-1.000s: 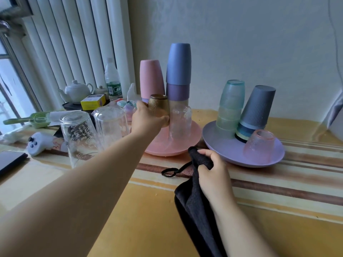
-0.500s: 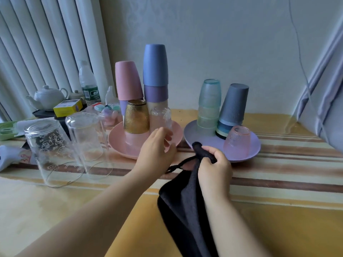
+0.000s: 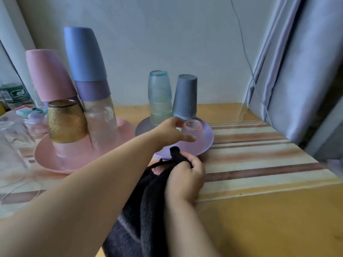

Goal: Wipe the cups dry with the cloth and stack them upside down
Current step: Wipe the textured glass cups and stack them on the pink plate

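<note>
Left hand [image 3: 171,131] reaching over purple plate [image 3: 207,143], fingers spread at pink cup [image 3: 193,129], not yet closing. Cup standing upside down, axis vertical. Right hand [image 3: 185,178] gripping cloth [image 3: 146,206], nearer body.

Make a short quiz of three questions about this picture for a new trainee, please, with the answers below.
1. True or false: the right hand grips the dark cloth.
2. On which plate does the small pink glass stand upside down? A) pink plate B) purple plate
3. Fill in: the left hand reaches to the small pink ____.

Key
1. True.
2. B.
3. Glass; the fingers are at its side, but a closed grip cannot be confirmed.
</note>
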